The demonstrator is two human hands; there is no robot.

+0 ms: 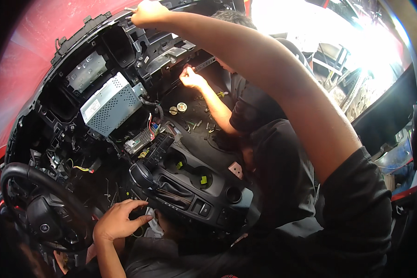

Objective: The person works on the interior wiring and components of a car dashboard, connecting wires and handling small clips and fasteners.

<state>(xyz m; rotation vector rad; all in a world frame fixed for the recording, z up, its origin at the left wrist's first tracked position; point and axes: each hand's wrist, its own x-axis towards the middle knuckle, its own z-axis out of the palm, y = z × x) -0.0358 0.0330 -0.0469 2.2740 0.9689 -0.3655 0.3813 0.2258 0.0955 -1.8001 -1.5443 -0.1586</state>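
My right arm reaches across the cabin to the top edge of the stripped dashboard [123, 44]. There my right hand [148, 15] is closed at the rim; what its fingers hold, if anything, I cannot make out. My left hand [118, 220] hovers low between the steering wheel [28, 173] and the centre console [171, 194]. Its fingers are stretched and the thumb stands apart, with nothing gripped. Just beside the thumb is a crumpled whitish piece [155, 224]. The gear lever [141, 176] rises ahead of this hand.
A perforated metal box unit [111, 104] sits in the dash above loose wiring. On the passenger side a co-worker [259, 97] crouches, one hand [193, 78] raised under the dash. Small loose parts and a round tape roll [181, 107] lie on the floor.
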